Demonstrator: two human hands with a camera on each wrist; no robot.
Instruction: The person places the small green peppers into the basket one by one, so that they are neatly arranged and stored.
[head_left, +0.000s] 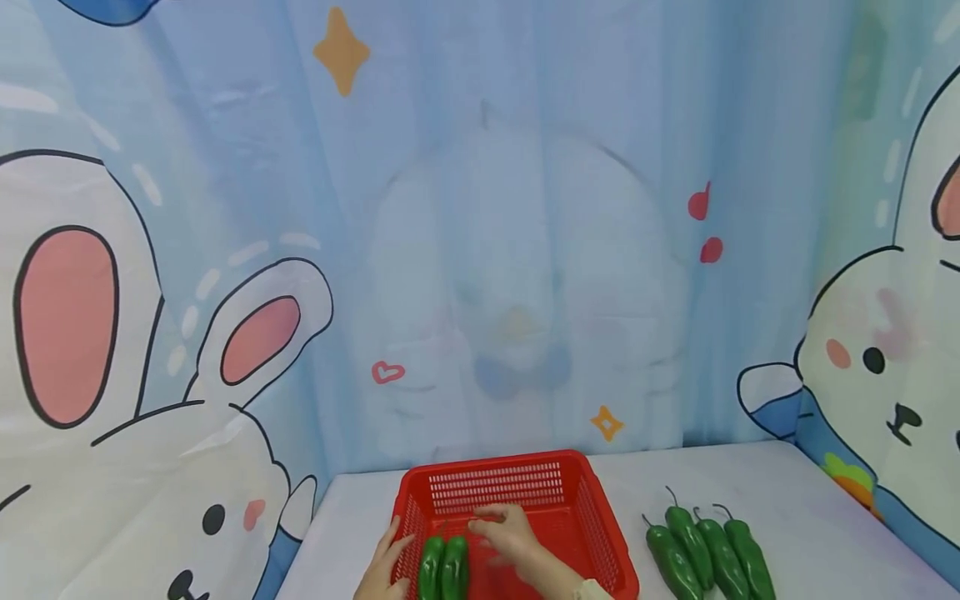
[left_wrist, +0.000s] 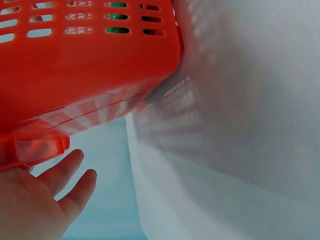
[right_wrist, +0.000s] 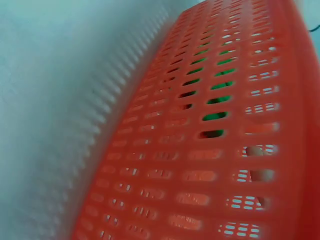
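Note:
Two long green peppers [head_left: 442, 568] lie side by side at the left inside a red plastic basket [head_left: 491, 458]. My left hand [head_left: 385, 569] rests on the basket's left rim; in the left wrist view its extended fingers [left_wrist: 79, 194] reach past the rim's corner. Over the inside of the basket, right of the peppers, my right hand [head_left: 513, 542] has its fingers pointing left and holds nothing visible; part of it is blurred. Through the slots in the right wrist view, bits of green pepper [right_wrist: 215, 116] show.
Several more green peppers [head_left: 712, 550] lie in a group on the white table [head_left: 622, 479], right of the basket. A blue curtain [head_left: 525, 250] printed with rabbits hangs behind the table.

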